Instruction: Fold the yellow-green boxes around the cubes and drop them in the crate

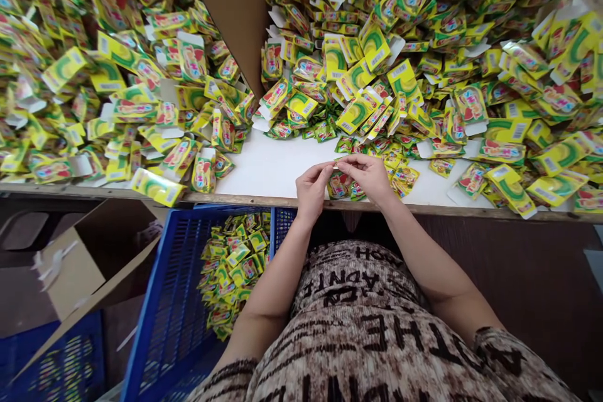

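Observation:
My left hand [311, 190] and my right hand [369, 176] meet at the front edge of the white table [268, 169]. Both are closed with pinching fingers on one small yellow-green packet [340, 185] that shows red print. It is held just above the table edge. A few loose small packets [404, 179] lie right beside my right hand. Huge heaps of the same yellow-green packets and flat cartons [377, 56] cover the table beyond my hands.
A brown cardboard divider [235, 6] stands upright between the left heap [117, 94] and the right heap. Below the table at my left sits a blue plastic crate [169, 301] partly filled with packets. A cardboard box [80, 270] lies further left.

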The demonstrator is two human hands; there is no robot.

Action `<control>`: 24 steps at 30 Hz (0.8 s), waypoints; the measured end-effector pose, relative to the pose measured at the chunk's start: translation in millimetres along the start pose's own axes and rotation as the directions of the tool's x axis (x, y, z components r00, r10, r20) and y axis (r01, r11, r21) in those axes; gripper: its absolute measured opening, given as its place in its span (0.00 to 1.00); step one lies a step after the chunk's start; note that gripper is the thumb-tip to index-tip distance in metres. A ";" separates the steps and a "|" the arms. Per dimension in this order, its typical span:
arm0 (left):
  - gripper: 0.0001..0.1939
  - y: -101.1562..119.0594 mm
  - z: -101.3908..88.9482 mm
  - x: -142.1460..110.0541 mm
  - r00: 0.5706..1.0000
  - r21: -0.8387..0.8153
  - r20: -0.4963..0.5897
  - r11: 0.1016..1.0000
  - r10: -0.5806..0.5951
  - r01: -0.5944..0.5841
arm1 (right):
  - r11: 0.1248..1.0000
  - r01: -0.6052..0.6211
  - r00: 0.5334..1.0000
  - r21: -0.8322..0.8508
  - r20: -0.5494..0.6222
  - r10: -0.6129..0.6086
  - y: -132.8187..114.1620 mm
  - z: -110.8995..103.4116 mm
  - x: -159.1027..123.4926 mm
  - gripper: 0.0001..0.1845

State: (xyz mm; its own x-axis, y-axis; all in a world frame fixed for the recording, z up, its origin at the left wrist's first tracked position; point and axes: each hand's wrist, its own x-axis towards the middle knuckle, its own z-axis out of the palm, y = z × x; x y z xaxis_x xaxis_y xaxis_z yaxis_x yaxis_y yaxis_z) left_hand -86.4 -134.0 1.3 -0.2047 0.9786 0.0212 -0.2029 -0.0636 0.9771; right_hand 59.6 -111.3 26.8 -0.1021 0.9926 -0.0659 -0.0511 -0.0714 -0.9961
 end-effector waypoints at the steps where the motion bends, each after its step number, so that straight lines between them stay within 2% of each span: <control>1: 0.15 0.7 0.1 0.5 1.000 0.013 0.007 1.000 -0.001 0.001 | 1.000 -0.015 1.000 -0.009 -0.006 0.015 -0.7 0.5 0.9 0.16; 3: 0.17 3.3 0.1 2.6 0.999 0.027 0.039 1.000 -0.007 0.006 | 0.999 -0.020 1.000 -0.028 -0.014 0.020 -1.9 0.0 1.5 0.17; 6: 0.14 7.0 -2.0 6.0 0.996 0.057 0.090 0.998 0.019 -0.025 | 0.999 0.034 0.999 -0.036 0.012 -0.034 -1.6 -4.5 0.0 0.17; 10: 0.11 7.4 -9.1 8.4 0.980 0.125 0.155 0.981 0.128 -0.148 | 0.994 0.104 0.993 -0.036 0.062 -0.102 2.1 -10.4 -4.4 0.16; 13: 0.11 5.3 -15.9 8.5 0.953 0.170 0.231 0.957 0.193 -0.235 | 0.977 0.183 0.983 -0.110 0.033 -0.180 7.3 -11.2 -9.6 0.14; 17: 0.11 2.8 -23.0 4.9 0.910 0.242 0.347 0.916 0.225 -0.319 | 0.855 0.369 0.922 -0.365 0.031 -0.385 18.8 -8.1 -20.9 0.08; 19: 0.15 2.8 -24.9 2.1 0.882 0.336 0.406 0.858 0.240 -0.388 | 0.783 0.424 0.892 -0.455 0.062 -0.447 24.0 -5.8 -27.1 0.09; 22: 0.23 4.1 -26.3 -1.0 0.829 0.431 0.483 0.747 0.283 -0.506 | 0.729 0.464 0.873 -0.503 0.117 -0.474 26.0 -10.5 -33.5 0.12; 24: 0.22 4.3 -25.7 -2.0 0.807 0.427 0.503 0.723 0.310 -0.543 | 0.722 0.444 0.882 -0.531 0.120 -0.455 24.3 -26.5 -35.3 0.13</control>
State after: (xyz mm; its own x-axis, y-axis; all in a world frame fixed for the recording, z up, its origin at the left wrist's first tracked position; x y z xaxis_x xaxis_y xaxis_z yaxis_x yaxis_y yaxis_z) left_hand -111.5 -141.3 0.0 0.2535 0.8684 0.4261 0.3734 -0.4942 0.7850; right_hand 88.2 -145.4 3.4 -0.1861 0.8965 0.4021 0.4452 0.4417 -0.7789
